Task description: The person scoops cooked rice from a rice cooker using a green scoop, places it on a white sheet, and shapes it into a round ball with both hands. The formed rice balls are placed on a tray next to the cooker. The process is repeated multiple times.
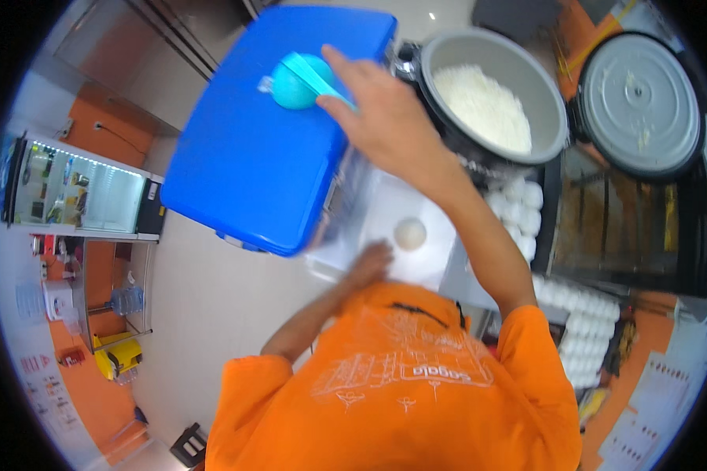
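Note:
My right hand reaches over the blue plastic lid, thumb and index finger spread around the handle of a turquoise rice scoop. The scoop's bowl seems to rest on the lid; whether my fingers touch the handle is unclear. My left hand, motion-blurred, is low over a white sheet, left of a small round whitish mound, apparently rice. Its fingers are too blurred to read. Beyond my right forearm stands a large open rice cooker with white rice inside.
The cooker's round lid stands open at its right. Stacked white wrapped packets sit below the cooker, with more packets farther right. Beside them is a dark glass-topped unit. A lit display fridge stands across the floor at left.

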Action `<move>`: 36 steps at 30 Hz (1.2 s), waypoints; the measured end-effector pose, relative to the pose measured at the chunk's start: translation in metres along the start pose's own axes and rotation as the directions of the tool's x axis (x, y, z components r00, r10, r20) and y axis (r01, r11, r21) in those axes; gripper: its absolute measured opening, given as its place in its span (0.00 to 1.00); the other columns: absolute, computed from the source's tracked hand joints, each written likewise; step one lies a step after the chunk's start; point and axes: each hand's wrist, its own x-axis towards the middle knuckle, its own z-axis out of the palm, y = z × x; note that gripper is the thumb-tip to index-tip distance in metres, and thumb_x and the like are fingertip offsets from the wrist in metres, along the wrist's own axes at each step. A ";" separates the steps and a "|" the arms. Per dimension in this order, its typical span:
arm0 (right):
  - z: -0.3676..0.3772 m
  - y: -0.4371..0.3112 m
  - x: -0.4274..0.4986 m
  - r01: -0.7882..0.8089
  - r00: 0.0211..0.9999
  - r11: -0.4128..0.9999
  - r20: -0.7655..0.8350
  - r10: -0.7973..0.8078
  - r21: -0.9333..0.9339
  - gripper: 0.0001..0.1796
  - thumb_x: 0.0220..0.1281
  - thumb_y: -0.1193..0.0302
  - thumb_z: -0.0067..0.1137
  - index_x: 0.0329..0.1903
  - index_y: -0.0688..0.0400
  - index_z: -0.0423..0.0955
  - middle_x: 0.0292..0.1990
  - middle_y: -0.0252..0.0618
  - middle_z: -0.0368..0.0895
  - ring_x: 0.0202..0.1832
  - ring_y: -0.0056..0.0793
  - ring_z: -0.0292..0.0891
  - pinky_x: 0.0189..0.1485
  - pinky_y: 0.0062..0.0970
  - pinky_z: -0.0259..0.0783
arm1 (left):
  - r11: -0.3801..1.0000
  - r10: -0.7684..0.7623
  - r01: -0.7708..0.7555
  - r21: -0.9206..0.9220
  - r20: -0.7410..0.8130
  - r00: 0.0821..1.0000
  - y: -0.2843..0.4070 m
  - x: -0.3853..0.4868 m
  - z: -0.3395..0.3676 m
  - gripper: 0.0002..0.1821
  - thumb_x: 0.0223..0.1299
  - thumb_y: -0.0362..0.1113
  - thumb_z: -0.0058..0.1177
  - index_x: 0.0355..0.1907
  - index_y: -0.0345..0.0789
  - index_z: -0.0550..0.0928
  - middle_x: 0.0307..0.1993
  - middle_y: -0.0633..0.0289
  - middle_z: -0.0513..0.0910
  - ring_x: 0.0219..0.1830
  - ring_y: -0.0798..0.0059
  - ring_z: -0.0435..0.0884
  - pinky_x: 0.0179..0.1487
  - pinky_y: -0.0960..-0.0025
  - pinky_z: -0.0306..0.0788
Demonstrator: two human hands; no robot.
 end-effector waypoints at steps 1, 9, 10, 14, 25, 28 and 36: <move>-0.015 0.010 -0.021 0.101 0.990 0.992 -0.103 -0.093 0.075 0.28 0.70 0.67 0.62 0.70 0.60 0.72 0.51 0.57 0.82 0.49 0.54 0.80 0.54 0.41 0.77 | 1.000 -0.007 0.007 0.013 0.015 1.000 -0.001 0.001 -0.001 0.23 0.62 0.43 0.63 0.57 0.34 0.84 0.66 0.47 0.77 0.76 0.47 0.65 0.80 0.49 0.57; 0.003 0.055 -0.281 -0.443 0.895 0.888 0.115 0.431 0.124 0.12 0.68 0.75 0.63 0.52 0.62 0.82 0.41 0.47 0.85 0.41 0.47 0.82 0.45 0.35 0.78 | 1.000 -0.011 0.011 0.003 0.183 0.983 0.010 0.017 -0.039 0.20 0.60 0.40 0.67 0.54 0.37 0.83 0.66 0.53 0.76 0.79 0.51 0.61 0.78 0.51 0.60; 0.014 0.063 -0.310 -0.492 0.853 0.869 0.230 0.468 0.058 0.12 0.67 0.74 0.63 0.52 0.62 0.82 0.43 0.47 0.84 0.43 0.48 0.82 0.47 0.36 0.78 | 1.000 -0.015 0.016 -0.006 0.179 0.984 0.012 0.018 -0.041 0.20 0.60 0.40 0.66 0.54 0.37 0.83 0.66 0.54 0.76 0.78 0.52 0.61 0.78 0.51 0.60; 0.052 0.084 -0.393 -0.524 0.764 0.850 0.410 0.498 -0.054 0.16 0.64 0.70 0.66 0.52 0.61 0.81 0.50 0.49 0.80 0.53 0.49 0.77 0.56 0.42 0.74 | 1.000 -0.018 0.019 -0.006 0.160 0.987 0.016 0.018 -0.041 0.16 0.62 0.39 0.65 0.52 0.37 0.84 0.65 0.55 0.76 0.78 0.53 0.62 0.78 0.52 0.60; 0.076 0.101 -0.413 -0.361 0.801 0.930 0.487 0.348 -0.070 0.21 0.55 0.68 0.71 0.51 0.59 0.78 0.54 0.44 0.75 0.60 0.45 0.69 0.61 0.43 0.66 | 1.000 -0.007 0.004 0.021 0.156 0.988 0.026 0.023 -0.050 0.11 0.61 0.36 0.64 0.45 0.37 0.85 0.64 0.55 0.76 0.76 0.51 0.64 0.78 0.52 0.61; 0.078 0.103 -0.414 -0.373 0.788 0.926 0.507 0.348 -0.057 0.20 0.55 0.68 0.71 0.50 0.58 0.79 0.54 0.44 0.75 0.60 0.46 0.69 0.61 0.43 0.67 | 1.000 -0.011 0.009 0.018 0.155 0.988 0.027 0.022 -0.050 0.10 0.61 0.35 0.64 0.44 0.37 0.85 0.64 0.55 0.76 0.76 0.50 0.64 0.78 0.51 0.61; 0.077 0.103 -0.415 -0.452 0.777 0.892 0.490 0.395 -0.003 0.15 0.55 0.69 0.71 0.46 0.57 0.83 0.56 0.45 0.77 0.60 0.47 0.70 0.62 0.43 0.69 | 1.000 0.003 -0.005 0.013 0.150 0.989 0.020 0.020 -0.041 0.09 0.62 0.35 0.63 0.44 0.37 0.85 0.64 0.55 0.76 0.76 0.49 0.64 0.77 0.50 0.61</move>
